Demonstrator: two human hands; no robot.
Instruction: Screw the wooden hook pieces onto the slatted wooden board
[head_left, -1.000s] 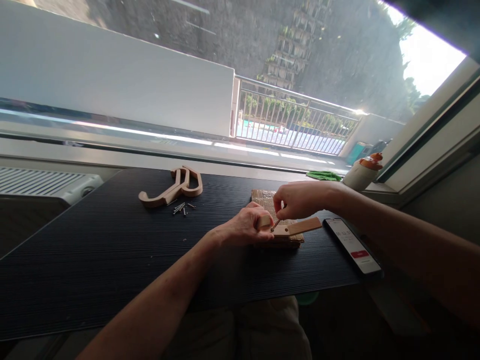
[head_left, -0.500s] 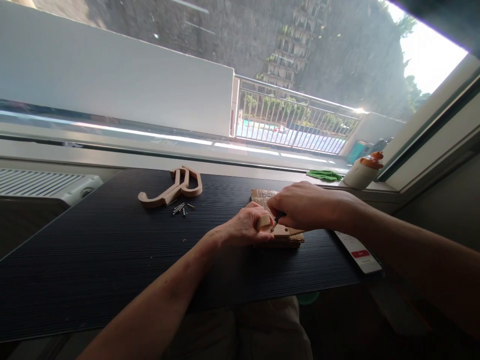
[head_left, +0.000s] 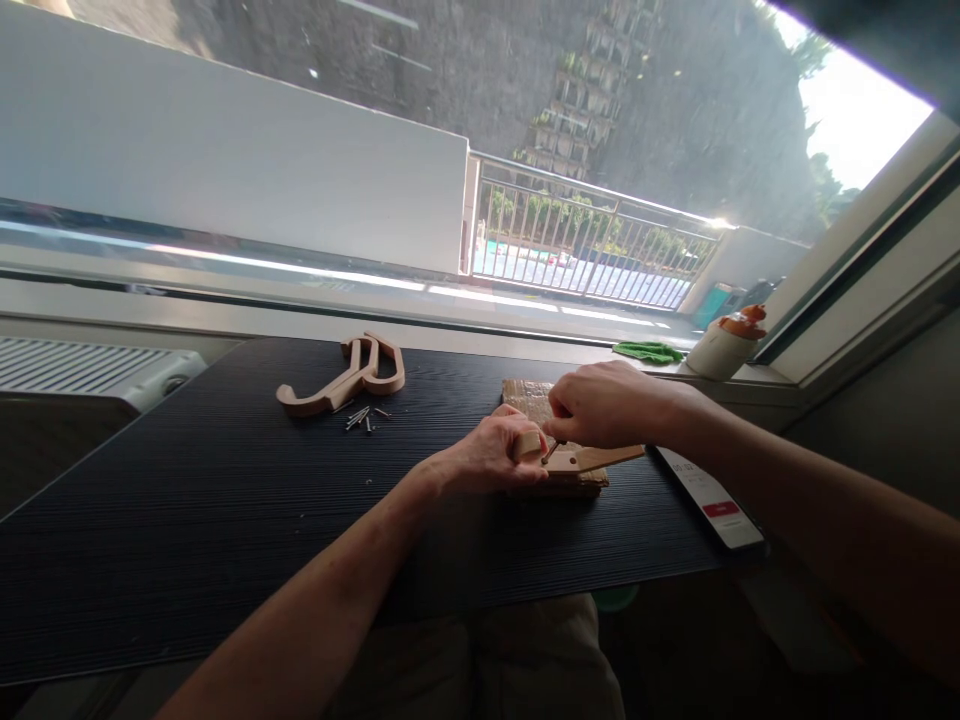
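Observation:
My left hand (head_left: 491, 452) is closed over one end of a light wooden piece (head_left: 592, 459) and presses it down on a brown cardboard pad (head_left: 534, 397) lying on the black table (head_left: 225, 500). My right hand (head_left: 596, 403) hovers just above the wood, fingers pinched round a thin dark tool (head_left: 550, 450) whose tip touches the piece next to my left thumb. The tool's upper part is hidden inside the fist.
Curved wooden hook-shaped parts (head_left: 341, 378) lie at the table's far left, with several loose nails (head_left: 364, 415) beside them. A phone (head_left: 711, 497) with a lit screen rests at the right edge. A green cloth (head_left: 649, 351) and a white jar (head_left: 724, 345) sit on the sill.
My right hand dipped down over the wood and phone half a second ago, then rose and rotated slightly; the wooden piece's right end shows again. My left hand stayed put.

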